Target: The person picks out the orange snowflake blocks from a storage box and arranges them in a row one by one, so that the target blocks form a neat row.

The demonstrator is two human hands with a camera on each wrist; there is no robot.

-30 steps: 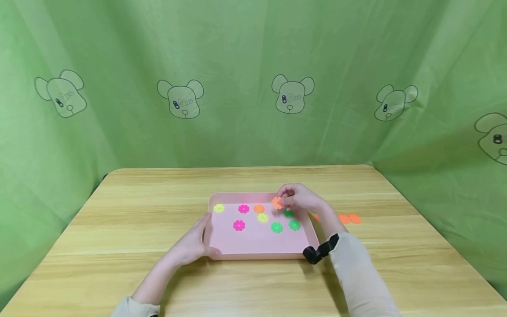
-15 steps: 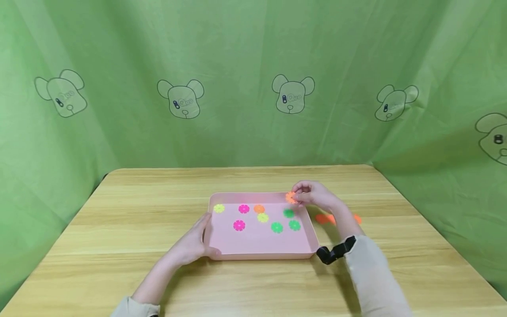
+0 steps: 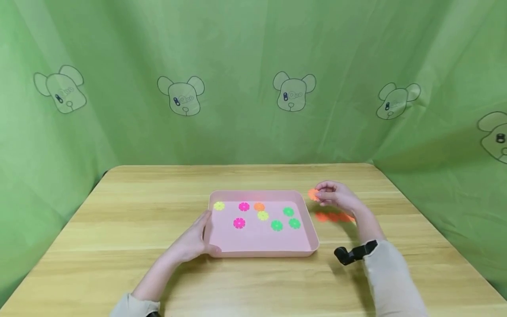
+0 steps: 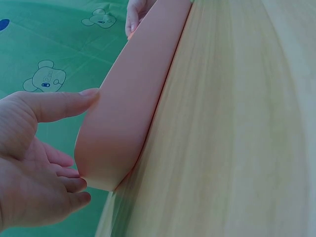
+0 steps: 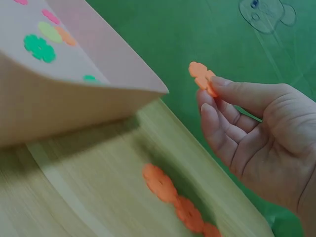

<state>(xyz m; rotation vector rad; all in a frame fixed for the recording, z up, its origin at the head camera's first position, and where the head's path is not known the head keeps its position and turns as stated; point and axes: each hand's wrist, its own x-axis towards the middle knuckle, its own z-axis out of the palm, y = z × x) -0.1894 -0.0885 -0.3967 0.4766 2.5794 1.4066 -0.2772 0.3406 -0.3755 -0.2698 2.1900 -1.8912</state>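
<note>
My right hand (image 3: 338, 196) pinches an orange notched disc (image 3: 313, 194), a flower-shaped snowflake building piece, between thumb and fingers. It is held in the air just beyond the right back corner of the pink tray (image 3: 261, 254). In the right wrist view the thumb lies over the edge of this orange disc (image 5: 198, 71). My left hand (image 3: 191, 242) rests against the tray's left front corner. Its thumb (image 4: 69, 104) is straight along the front wall, and the other fingers touch the side. Several flat orange discs (image 5: 160, 182) lie in a row on the table, right of the tray.
Inside the tray lie pink discs (image 3: 239, 223), yellow discs (image 3: 219, 206), one orange disc (image 3: 259, 206) and green discs (image 3: 277, 225), spread apart. A wooden table (image 3: 158, 193) carries it all. Green curtain (image 3: 237, 132) surrounds the back and sides.
My right hand has moved to the right with the orange disc, from over the tray to outside its right edge. More of the orange row shows. My left hand has stayed at the tray corner.
</note>
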